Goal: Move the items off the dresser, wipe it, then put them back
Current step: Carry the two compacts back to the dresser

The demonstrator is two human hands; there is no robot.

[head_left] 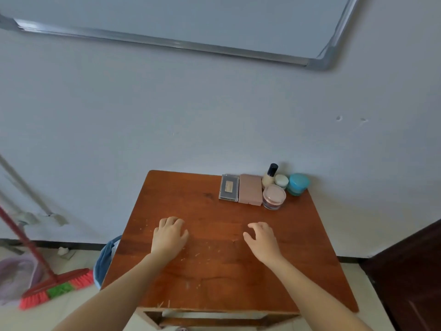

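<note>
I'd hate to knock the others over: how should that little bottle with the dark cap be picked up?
Probably pinch the dark cap of the bottle from above. It stands upright and tallest, but the pink-lidded jar, pink box and white-lidded jar crowd its body.

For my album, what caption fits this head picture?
Both hands empty over the dresser, jars waiting.

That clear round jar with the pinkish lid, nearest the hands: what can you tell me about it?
The clear round jar is short and squat, seemingly of see-through plastic, with a pale pink lid shut on top and something darker and reddish showing through at its base. It stands upright at the far right of the wooden dresser, in front of a cream bottle with a dark cap and close beside, perhaps touching, a flat pinkish-brown box. Neither hand touches it.
</note>
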